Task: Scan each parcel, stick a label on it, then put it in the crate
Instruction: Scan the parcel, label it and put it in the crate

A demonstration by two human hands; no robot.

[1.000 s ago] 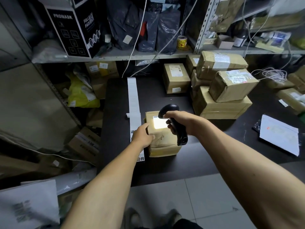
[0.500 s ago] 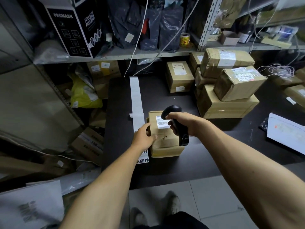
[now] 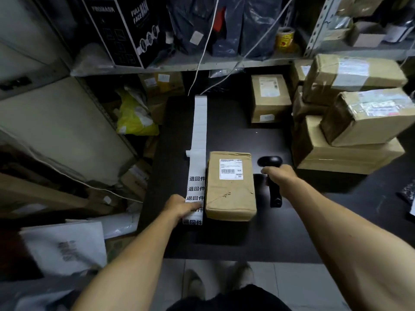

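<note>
Both hands have left the brown paper-wrapped parcel: half a second ago the left hand steadied its near left corner and the right hand held the black handheld barcode scanner over its white shipping label. Now the right hand, fingers wrapped round the scanner's handle, is off to the parcel's right, with the scanner's head near the black tabletop and clear of the box. The left hand rests on the long white strip of stickers printed with black Chinese characters, fingertips pressing the strip near its near end; whether they pinch a sticker cannot be told. That strip runs along the table just beside the parcel's left edge. The parcel lies flat in the middle of the table with the shipping label facing up. A stack of taped brown cardboard boxes sits well to the right at the back.
</note>
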